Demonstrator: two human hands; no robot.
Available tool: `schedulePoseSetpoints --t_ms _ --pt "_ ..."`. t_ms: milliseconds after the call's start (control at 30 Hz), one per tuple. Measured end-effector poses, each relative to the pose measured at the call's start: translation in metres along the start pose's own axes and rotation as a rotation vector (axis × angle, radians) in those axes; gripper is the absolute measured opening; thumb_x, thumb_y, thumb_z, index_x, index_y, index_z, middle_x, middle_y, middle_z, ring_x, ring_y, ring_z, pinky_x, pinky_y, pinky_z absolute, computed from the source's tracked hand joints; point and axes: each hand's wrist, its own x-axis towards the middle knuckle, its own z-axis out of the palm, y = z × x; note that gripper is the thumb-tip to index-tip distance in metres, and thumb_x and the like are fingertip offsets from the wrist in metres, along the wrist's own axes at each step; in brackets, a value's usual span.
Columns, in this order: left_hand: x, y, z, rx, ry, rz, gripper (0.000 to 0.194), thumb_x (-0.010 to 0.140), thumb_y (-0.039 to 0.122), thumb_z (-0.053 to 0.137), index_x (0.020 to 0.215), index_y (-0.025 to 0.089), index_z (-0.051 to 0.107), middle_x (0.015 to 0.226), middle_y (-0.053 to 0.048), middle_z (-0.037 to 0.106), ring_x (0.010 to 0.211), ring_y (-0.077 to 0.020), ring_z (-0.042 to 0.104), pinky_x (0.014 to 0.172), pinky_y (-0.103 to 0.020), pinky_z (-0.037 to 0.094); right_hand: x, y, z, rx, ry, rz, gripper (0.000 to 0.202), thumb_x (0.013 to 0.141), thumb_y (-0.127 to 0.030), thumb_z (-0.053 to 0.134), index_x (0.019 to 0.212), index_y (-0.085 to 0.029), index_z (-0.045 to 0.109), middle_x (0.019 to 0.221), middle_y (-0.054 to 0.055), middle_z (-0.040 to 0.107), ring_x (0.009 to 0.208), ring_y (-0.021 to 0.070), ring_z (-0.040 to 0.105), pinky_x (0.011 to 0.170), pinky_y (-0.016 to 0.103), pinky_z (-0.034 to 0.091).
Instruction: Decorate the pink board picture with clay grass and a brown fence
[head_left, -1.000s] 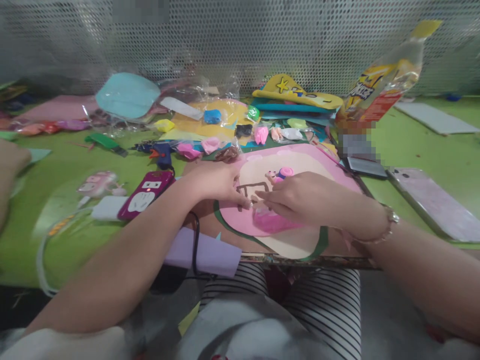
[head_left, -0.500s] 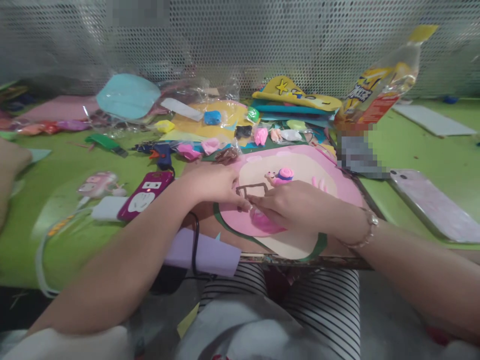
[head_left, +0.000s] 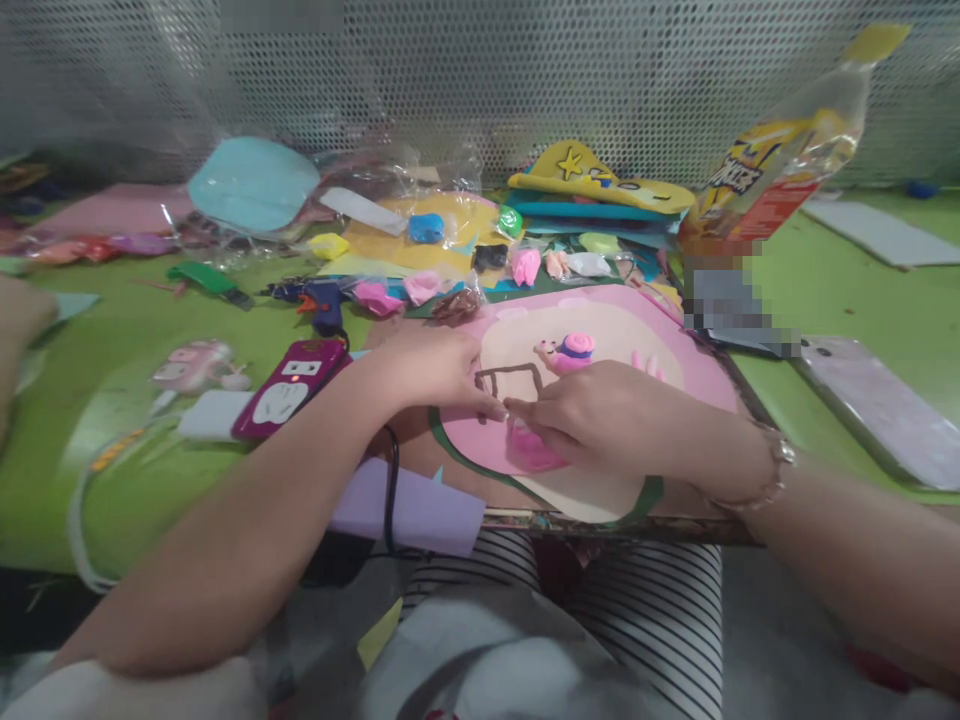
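A pink and cream cut-out sheet (head_left: 622, 310) lies before me. On it, thin brown clay strips (head_left: 514, 368) form a four-sided outline. My left hand (head_left: 442, 375) rests at the outline's left side, its thumb and index finger apart around a strip. From the right, my right hand (head_left: 607, 415) reaches in with its index finger stretched to the outline's lower edge, close to my left thumb; the other fingers bend beneath the palm. Just above that hand sits a pink clay snail (head_left: 576, 350) with a blue band. Bright pink material (head_left: 531, 448) shows partly under my right hand.
Wrapped clay lumps, such as a blue one (head_left: 426, 229), line the back. To the left lie a purple power strip (head_left: 289, 385) and a glue gun (head_left: 324, 303). A bottle (head_left: 780, 160) and a phone (head_left: 881, 410) are at right. Another person's arm (head_left: 22, 330) shows far left.
The view has shifted slightly. My hands stay at the brown outline; my right fingertip has moved slightly down along it, and more of the outline's right side shows.
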Motion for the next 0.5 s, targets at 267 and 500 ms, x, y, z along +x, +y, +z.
schedulePoseSetpoints --t_ms 267,500 --pt "0.003 -0.012 0.003 -0.082 -0.012 0.021 0.076 0.078 0.076 0.01 0.095 0.029 0.066 0.087 -0.009 0.065 0.07 -0.0254 0.057 0.06 -0.033 0.034 0.002 -0.01 0.001 -0.076 0.054 0.025 0.034 0.091 -0.017 0.039 0.119 -0.013 0.056 0.074 0.008 0.068 0.06 0.0161 0.056 0.053 0.028 0.022" --pt "0.003 -0.01 0.005 -0.033 0.01 0.022 0.066 0.082 0.069 0.019 0.087 0.024 0.067 0.084 -0.009 0.066 0.069 -0.0217 0.057 0.058 -0.03 0.033 0.003 -0.015 0.007 -0.027 0.04 0.106 0.032 0.089 -0.021 0.039 0.11 -0.015 0.062 0.066 0.005 0.065 0.055 0.015 0.054 0.049 0.028 0.018"
